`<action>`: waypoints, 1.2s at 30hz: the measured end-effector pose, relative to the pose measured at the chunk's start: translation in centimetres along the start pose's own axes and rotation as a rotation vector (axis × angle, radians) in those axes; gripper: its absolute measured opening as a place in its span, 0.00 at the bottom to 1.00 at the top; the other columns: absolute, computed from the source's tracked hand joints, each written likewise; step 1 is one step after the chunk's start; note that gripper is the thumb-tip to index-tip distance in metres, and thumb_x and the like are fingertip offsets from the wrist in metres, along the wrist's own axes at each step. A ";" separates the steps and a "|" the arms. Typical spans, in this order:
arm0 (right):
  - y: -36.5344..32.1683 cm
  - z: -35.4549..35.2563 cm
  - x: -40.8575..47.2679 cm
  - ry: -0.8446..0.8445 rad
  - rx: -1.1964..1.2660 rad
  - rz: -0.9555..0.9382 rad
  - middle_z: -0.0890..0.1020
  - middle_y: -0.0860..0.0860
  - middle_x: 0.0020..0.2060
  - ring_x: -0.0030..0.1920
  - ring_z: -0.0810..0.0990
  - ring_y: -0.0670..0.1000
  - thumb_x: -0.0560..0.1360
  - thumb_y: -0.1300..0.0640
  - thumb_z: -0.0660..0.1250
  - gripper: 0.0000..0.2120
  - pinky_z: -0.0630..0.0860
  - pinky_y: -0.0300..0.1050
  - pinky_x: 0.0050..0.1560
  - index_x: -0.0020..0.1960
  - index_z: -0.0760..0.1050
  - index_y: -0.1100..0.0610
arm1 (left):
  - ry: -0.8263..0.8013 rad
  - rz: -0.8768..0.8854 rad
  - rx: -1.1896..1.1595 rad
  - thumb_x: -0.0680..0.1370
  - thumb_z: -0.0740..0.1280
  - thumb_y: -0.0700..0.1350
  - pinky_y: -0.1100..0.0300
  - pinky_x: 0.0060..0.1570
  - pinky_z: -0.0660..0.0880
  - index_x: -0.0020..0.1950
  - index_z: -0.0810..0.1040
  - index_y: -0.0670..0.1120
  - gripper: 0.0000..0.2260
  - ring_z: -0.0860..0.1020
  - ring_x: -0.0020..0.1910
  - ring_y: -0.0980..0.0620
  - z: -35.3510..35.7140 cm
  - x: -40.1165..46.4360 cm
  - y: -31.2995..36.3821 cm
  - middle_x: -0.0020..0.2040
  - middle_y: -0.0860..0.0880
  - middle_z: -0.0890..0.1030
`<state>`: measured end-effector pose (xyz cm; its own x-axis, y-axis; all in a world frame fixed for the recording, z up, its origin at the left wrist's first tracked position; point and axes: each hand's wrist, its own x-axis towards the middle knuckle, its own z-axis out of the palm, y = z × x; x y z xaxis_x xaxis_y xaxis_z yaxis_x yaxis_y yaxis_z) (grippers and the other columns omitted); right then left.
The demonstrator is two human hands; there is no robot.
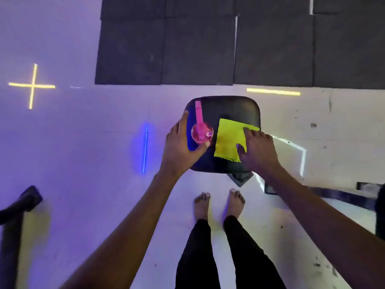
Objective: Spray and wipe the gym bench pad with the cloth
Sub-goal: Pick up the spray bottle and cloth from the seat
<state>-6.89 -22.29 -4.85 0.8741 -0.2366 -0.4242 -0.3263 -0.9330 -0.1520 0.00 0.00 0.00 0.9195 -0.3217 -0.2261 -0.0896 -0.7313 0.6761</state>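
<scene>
Reaching for the pink translucent spray bottle (pixel 201 133) standing upright on the black padded bench seat (pixel 235 109), left hand (pixel 181 144) curling around it; right hand (pixel 258 149) spread flat, pressing the yellow cloth (pixel 229 138) beside it. Spraying and wiping apparently both still ahead.

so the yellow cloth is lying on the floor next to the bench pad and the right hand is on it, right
Not quite. In the head view the yellow cloth lies on the bench pad itself, not on the floor. The right hand is indeed on it.
</scene>
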 end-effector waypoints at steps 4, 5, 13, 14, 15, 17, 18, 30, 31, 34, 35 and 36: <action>0.3 2.8 5.2 -0.055 0.009 0.008 0.80 0.62 0.65 0.66 0.77 0.66 0.82 0.53 0.65 0.23 0.72 0.60 0.64 0.73 0.69 0.62 | -0.012 0.009 -0.095 0.72 0.81 0.52 0.48 0.69 0.76 0.84 0.58 0.44 0.48 0.74 0.73 0.48 2.1 2.7 -0.9 0.81 0.50 0.68; 0.3 3.5 6.3 -0.053 0.012 0.008 0.79 0.62 0.65 0.66 0.77 0.66 0.81 0.54 0.66 0.25 0.72 0.60 0.64 0.75 0.68 0.62 | -0.002 0.004 -0.122 0.72 0.81 0.51 0.50 0.66 0.78 0.84 0.59 0.45 0.47 0.76 0.71 0.50 2.6 3.1 -1.0 0.80 0.51 0.70; 0.6 5.5 10.3 -0.050 0.035 0.053 0.81 0.62 0.61 0.62 0.79 0.66 0.79 0.58 0.69 0.17 0.72 0.56 0.62 0.66 0.74 0.61 | 0.153 -0.044 -0.182 0.75 0.73 0.47 0.77 0.44 0.73 0.77 0.71 0.44 0.31 0.83 0.48 0.53 4.4 3.5 -0.7 0.52 0.50 0.87; 0.7 5.2 10.1 -0.055 0.075 0.065 0.83 0.62 0.58 0.60 0.80 0.66 0.79 0.59 0.69 0.14 0.73 0.55 0.60 0.63 0.77 0.61 | 0.147 -0.046 -0.151 0.75 0.74 0.46 0.73 0.45 0.75 0.77 0.70 0.44 0.31 0.84 0.46 0.51 4.3 3.4 -0.5 0.51 0.48 0.87; 1.0 4.9 9.8 -0.054 0.121 0.071 0.84 0.63 0.55 0.57 0.81 0.66 0.78 0.60 0.69 0.11 0.75 0.54 0.57 0.60 0.78 0.62 | 0.139 -0.043 -0.121 0.76 0.75 0.45 0.66 0.47 0.79 0.78 0.69 0.44 0.32 0.85 0.47 0.47 4.2 3.2 -0.3 0.52 0.47 0.87; 1.3 4.0 8.4 -0.074 0.223 0.086 0.85 0.62 0.50 0.53 0.82 0.66 0.77 0.60 0.71 0.09 0.74 0.52 0.50 0.56 0.79 0.62 | 0.112 -0.023 -0.095 0.77 0.75 0.44 0.51 0.56 0.82 0.81 0.66 0.46 0.34 0.86 0.50 0.42 3.7 2.5 0.6 0.56 0.46 0.87; 1.4 3.3 7.5 -0.088 0.274 0.096 0.84 0.61 0.47 0.52 0.82 0.66 0.77 0.59 0.71 0.09 0.71 0.51 0.47 0.55 0.80 0.61 | 0.088 -0.017 -0.107 0.77 0.75 0.44 0.45 0.59 0.82 0.82 0.64 0.46 0.36 0.86 0.53 0.42 3.4 2.0 1.1 0.59 0.46 0.86; 4.4 -7.5 -13.3 0.201 0.659 0.334 0.86 0.55 0.46 0.43 0.84 0.62 0.74 0.62 0.74 0.05 0.77 0.53 0.46 0.48 0.80 0.61 | -0.148 0.167 -0.124 0.79 0.72 0.41 0.45 0.53 0.82 0.81 0.65 0.55 0.32 0.85 0.52 0.45 -1.8 -6.3 12.6 0.55 0.47 0.87; 4.9 -8.2 -15.3 0.231 0.688 0.368 0.86 0.54 0.46 0.42 0.84 0.61 0.74 0.62 0.74 0.05 0.76 0.51 0.44 0.48 0.80 0.60 | -0.164 0.185 -0.149 0.79 0.72 0.41 0.45 0.54 0.82 0.81 0.66 0.55 0.32 0.85 0.53 0.45 -1.9 -7.1 13.7 0.55 0.47 0.86; 6.6 -10.0 -21.4 0.325 0.766 0.459 0.87 0.51 0.44 0.39 0.84 0.57 0.74 0.61 0.76 0.05 0.71 0.46 0.41 0.48 0.80 0.57 | -0.217 0.277 -0.175 0.79 0.72 0.42 0.45 0.55 0.83 0.80 0.69 0.52 0.30 0.85 0.51 0.46 -1.4 -9.6 17.1 0.53 0.47 0.86; 7.3 -10.5 -23.5 0.359 0.782 0.488 0.87 0.50 0.43 0.39 0.84 0.57 0.74 0.61 0.76 0.06 0.71 0.46 0.40 0.47 0.80 0.56 | -0.241 0.320 -0.176 0.79 0.72 0.42 0.46 0.54 0.83 0.80 0.70 0.51 0.29 0.85 0.47 0.47 -1.0 -10.5 18.3 0.49 0.48 0.86; 7.9 -11.0 -25.6 0.393 0.802 0.519 0.86 0.50 0.41 0.39 0.84 0.57 0.74 0.60 0.77 0.06 0.72 0.46 0.40 0.47 0.80 0.55 | -0.266 0.367 -0.184 0.79 0.72 0.43 0.46 0.52 0.83 0.79 0.71 0.50 0.28 0.83 0.43 0.48 -0.6 -11.5 19.6 0.44 0.50 0.84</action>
<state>-27.93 -26.60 14.61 0.5659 -0.7651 -0.3072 -0.7150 -0.2699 -0.6450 -12.13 -10.29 16.31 0.7079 -0.6986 -0.1045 -0.2984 -0.4298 0.8522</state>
